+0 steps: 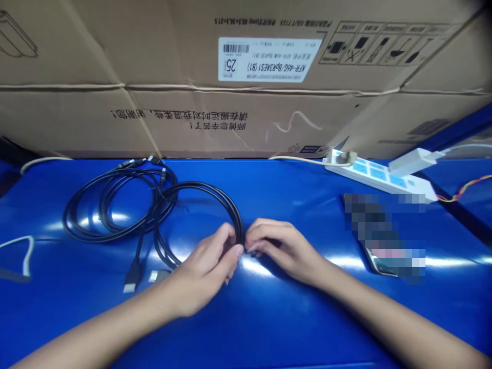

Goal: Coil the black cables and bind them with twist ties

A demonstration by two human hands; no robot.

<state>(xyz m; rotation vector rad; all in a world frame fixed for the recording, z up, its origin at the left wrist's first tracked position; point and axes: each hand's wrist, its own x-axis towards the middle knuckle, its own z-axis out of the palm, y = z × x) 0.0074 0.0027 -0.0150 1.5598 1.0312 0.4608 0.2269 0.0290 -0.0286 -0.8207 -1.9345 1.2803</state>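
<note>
A looped black cable [209,185] lies on the blue tabletop, and my left hand [207,271] is closed around the right side of its loop, thumb on top. Right beside that grip, my right hand [282,248] is bent in a pinch at the edge of the cable bundle. Whatever its fingertips hold is too small or hidden to make out. A second coil of black cable [82,236] overlaps the first on the left, with several small plugs at its top. Near my left wrist, a black plug [132,277] with a silver end rests on the surface.
A large cardboard box [172,113] with upside-down print stands along the back. At the right are a white power strip [372,171] with a white charger [412,163] plugged in and a partly blurred dark, phone-like object [374,225]. A white bent piece [27,256] lies far left.
</note>
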